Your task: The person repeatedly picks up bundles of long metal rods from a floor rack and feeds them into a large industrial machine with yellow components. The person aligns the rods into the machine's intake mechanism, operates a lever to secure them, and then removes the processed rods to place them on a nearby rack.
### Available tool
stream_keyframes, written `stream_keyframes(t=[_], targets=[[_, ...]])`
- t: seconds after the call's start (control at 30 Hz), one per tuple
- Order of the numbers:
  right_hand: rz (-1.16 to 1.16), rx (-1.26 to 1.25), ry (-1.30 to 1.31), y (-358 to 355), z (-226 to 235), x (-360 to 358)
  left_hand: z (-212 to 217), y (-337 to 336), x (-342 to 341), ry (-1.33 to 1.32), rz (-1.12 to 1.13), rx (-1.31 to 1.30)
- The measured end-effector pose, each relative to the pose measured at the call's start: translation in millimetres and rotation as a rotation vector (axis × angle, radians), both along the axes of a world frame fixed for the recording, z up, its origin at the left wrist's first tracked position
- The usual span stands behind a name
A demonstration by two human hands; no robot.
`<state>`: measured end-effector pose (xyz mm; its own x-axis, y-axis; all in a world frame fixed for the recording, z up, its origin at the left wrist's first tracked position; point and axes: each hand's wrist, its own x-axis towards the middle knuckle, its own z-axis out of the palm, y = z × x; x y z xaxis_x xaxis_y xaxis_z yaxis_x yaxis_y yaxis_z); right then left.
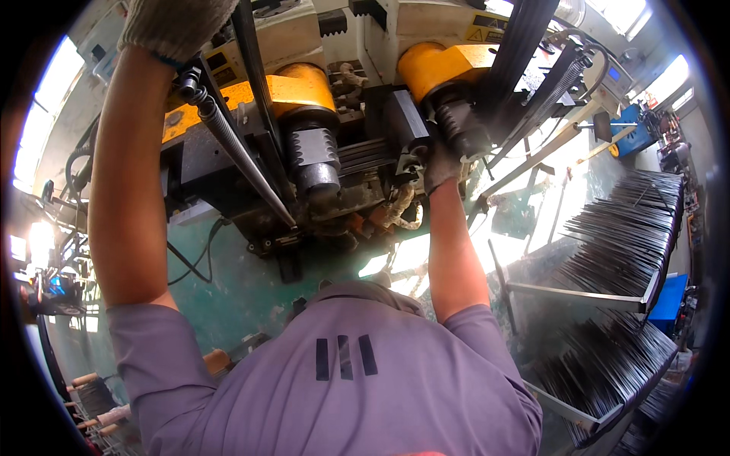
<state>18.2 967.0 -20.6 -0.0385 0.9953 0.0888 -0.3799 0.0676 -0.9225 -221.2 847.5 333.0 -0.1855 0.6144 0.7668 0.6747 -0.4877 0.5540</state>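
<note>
A thread-rolling machine [228,175] with two yellow housings [300,83] and ribbed dark rollers [313,152] fills the upper middle. My left hand [176,21], in a knit work glove, is raised to the machine's top left, above a black knob and a long threaded rod [232,148]; the frame edge cuts off its fingers. My right hand [442,163], also gloved, is curled against a small metal part [414,161] between the two rollers, just under the right yellow housing [433,68]. My grey shirt [342,380] covers the bottom of the view.
Racks of several thin dark metal rods [623,251] stand at the right, on grey steel supports [578,292]. A green floor [228,289] with a black cable lies below the machine. More rod ends with wooden handles [99,395] sit at the lower left.
</note>
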Motion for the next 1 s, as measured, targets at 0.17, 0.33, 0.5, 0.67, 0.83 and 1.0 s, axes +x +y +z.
stream_keyframes(t=[0.17, 0.33, 0.5, 0.67, 0.83, 1.0], targets=[[0.002, -0.135, -0.001, -6, 11, -10, 0, -12, 3, 0.194, 0.173, 0.047], [-0.004, 0.026, -0.007, -18, 31, -16, 7, -38, 44, 0.177, 0.248, -0.002], [-0.015, -0.007, -0.101, -4, 5, -11, 8, -40, 11, 0.065, 0.183, -0.059], [-0.006, 0.008, -0.185, 11, -23, -9, 16, -41, -19, -0.035, 0.153, -0.135], [-0.037, -0.076, -0.098, 3, -10, -12, 12, -41, -35, -0.091, 0.156, -0.179], [-0.231, 0.498, -0.814, 10, -46, -5, 11, -48, -40, -0.108, 0.204, -0.207]])
